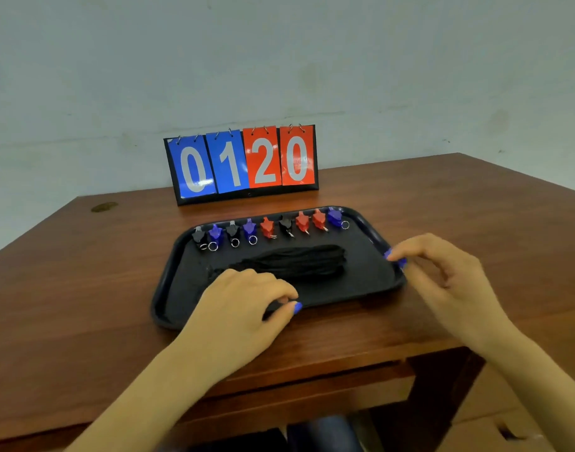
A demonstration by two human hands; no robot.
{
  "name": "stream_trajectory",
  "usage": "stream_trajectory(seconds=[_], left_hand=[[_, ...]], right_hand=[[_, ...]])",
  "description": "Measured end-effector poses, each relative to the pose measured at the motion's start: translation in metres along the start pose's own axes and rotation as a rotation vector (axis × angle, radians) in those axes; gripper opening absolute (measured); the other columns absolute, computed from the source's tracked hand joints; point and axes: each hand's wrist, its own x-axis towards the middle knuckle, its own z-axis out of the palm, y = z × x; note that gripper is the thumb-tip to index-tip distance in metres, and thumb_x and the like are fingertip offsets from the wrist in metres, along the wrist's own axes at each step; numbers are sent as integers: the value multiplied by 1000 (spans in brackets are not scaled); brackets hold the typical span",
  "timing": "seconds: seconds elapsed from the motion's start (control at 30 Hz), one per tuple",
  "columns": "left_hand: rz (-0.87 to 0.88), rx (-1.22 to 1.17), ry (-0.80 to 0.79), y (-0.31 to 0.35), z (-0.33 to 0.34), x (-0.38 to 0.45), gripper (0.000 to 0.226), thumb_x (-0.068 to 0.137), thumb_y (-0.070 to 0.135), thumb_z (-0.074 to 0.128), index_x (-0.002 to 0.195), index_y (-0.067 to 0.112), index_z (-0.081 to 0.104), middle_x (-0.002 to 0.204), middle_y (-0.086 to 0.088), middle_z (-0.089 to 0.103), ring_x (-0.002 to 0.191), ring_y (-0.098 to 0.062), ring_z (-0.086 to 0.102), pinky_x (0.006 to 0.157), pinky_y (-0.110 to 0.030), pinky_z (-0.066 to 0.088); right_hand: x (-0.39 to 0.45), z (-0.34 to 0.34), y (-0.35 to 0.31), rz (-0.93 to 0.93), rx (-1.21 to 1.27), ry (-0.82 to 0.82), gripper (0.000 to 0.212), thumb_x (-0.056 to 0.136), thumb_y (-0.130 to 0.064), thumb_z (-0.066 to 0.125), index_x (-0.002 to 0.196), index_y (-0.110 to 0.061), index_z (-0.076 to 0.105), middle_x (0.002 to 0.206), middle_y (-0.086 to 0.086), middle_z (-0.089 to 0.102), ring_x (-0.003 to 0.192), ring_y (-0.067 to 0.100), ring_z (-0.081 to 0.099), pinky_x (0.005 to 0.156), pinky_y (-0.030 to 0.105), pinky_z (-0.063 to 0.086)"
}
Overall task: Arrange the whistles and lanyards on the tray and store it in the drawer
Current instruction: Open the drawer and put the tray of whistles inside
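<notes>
A black tray [374, 238] lies on the wooden table. Along its back edge stands a row of several whistles [267, 226] in black, blue and red, each with a metal ring. A bundle of black lanyards [307, 259] lies across the tray's middle. My left hand [243, 308] is at the tray's front rim, fingers curled down inside it and thumb at the rim's outer edge. My right hand [442, 275] is at the right rim, with a fingertip and the thumb pinching it.
A flip scoreboard [242, 163] reading 0 1 2 0 stands behind the tray near the wall. The table's drawer front [312, 386] sits shut below the front edge. A light wooden cabinet [494, 415] is at the lower right.
</notes>
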Motion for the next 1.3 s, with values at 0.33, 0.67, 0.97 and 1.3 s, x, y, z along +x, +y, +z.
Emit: stream_trajectory(seconds=[0.33, 0.67, 0.97, 1.3], left_hand=[[267, -48, -11, 83, 58, 16, 24, 81, 33, 43, 93, 30, 64, 95, 16, 65, 85, -10, 59, 77, -26, 35], [395, 87, -218, 134, 101, 77, 67, 92, 42, 46, 147, 18, 16, 155, 1, 19, 141, -19, 18, 113, -35, 18], [359, 115, -285, 131, 107, 81, 78, 91, 57, 32, 146, 22, -11, 156, 3, -11, 143, -16, -9, 116, -35, -4], [338, 44, -313, 130, 105, 81, 67, 95, 49, 29, 146, 25, -7, 156, 6, -8, 143, -12, -6, 114, -30, -3]], right_hand=[[-130, 6, 56, 172, -319, 608, 17, 82, -16, 43, 92, -20, 56, 103, -10, 51, 109, -8, 39, 92, 18, 29], [-205, -30, 178, 984, -675, 244, 47, 80, -18, 47, 127, -9, 47, 122, 14, 54, 122, 34, 39, 106, 50, 23], [-203, -42, 209, 1098, -987, -51, 46, 86, -29, 49, 130, -17, 41, 121, 14, 55, 119, 37, 44, 108, 51, 25], [-242, -83, 190, 917, -801, -153, 52, 90, -18, 49, 140, -17, 33, 150, 5, 28, 112, 31, 56, 76, 36, 50]])
